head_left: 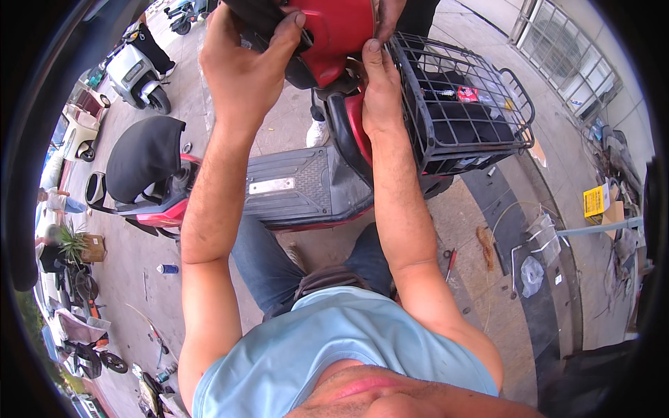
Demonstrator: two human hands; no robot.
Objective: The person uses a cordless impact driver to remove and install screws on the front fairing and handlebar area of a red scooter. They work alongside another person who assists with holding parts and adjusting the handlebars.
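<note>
A red and black plastic scooter part (334, 38) is held up at the top of the view. My left hand (244, 70) grips its black left side, thumb over the edge beside the red face. My right hand (380, 90) is closed on the lower right of the red face, thumb upright. Another person's hand (387, 14) holds the same part just above mine. Below lies a red and black scooter (289, 177) with a ridged footboard, a black rounded padded part (143, 160) at its left and a black wire basket (463, 150) holding dark items at its right.
A white scooter (132, 76) and other parked two-wheelers stand left, with bystanders. A spray can (167, 269) and scattered tools lie on the pavement. At right are a grille (578, 66), a yellow box (594, 203), plastic bags and debris. Another person's white shoe (317, 132) shows beyond the footboard.
</note>
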